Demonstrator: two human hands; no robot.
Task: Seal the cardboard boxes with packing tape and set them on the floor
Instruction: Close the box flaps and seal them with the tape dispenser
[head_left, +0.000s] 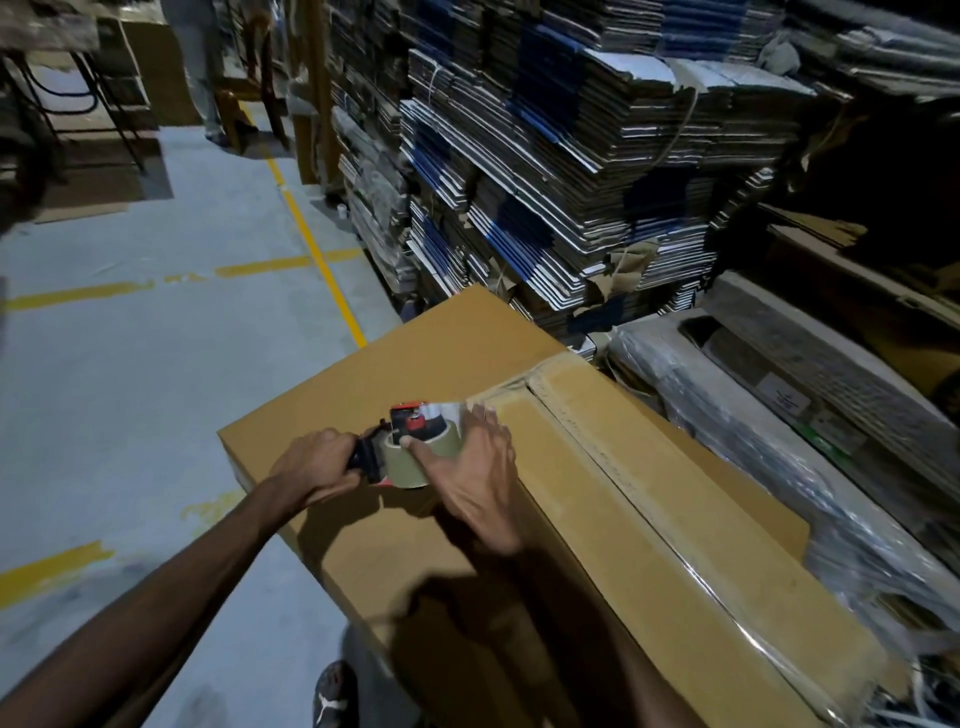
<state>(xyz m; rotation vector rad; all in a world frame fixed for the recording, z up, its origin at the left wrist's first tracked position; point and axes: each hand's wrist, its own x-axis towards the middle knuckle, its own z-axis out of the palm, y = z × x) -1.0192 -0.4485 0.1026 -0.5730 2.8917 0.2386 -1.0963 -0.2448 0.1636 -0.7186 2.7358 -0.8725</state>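
Big cardboard box (415, 395) sits centre frame, tilted, its near end over the grey floor (156, 389), far end beside wrapped bundles (753, 415) at the right. On the box top, near the middle seam, is a tape dispenser (400, 447) w/ red frame, black handle & a tan tape roll (415, 462). Left hand (317, 467): grip closed tight round the dispenser handle. Right hand (478, 467): fingers spread, palm over the tape roll's right side, thumb pressing on the roll, fingertips touching the box top by the seam. A clear tape strip (727, 597) runs along the box's right edge. Behind the box: stacks of flat cartons (571, 171). Yellow floor lines (322, 260) left of the box. A shoe (335, 696) shows below it.
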